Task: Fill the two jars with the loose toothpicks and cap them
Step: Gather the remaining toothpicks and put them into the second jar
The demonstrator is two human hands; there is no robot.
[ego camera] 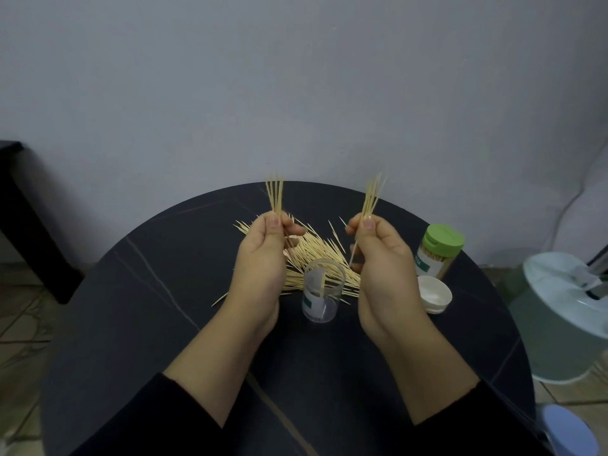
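I see both hands raised above the round dark desk (164, 274), each pinched closed on a small bundle. Left hand (263, 255) grips its toothpick bunch (275, 196) between thumb and fingers, tips pointing up. Right hand (378, 255) does the same with its own bunch (371, 196), slightly tilted right. Open clear jar (321, 292) stands upright between the wrists, one or two sticks inside. Loose toothpick pile (316, 255) lies just behind the jar. Capped green-lid jar (439, 255), full, stands right of the open jar; a white cap (434, 293) lies just in front of it.
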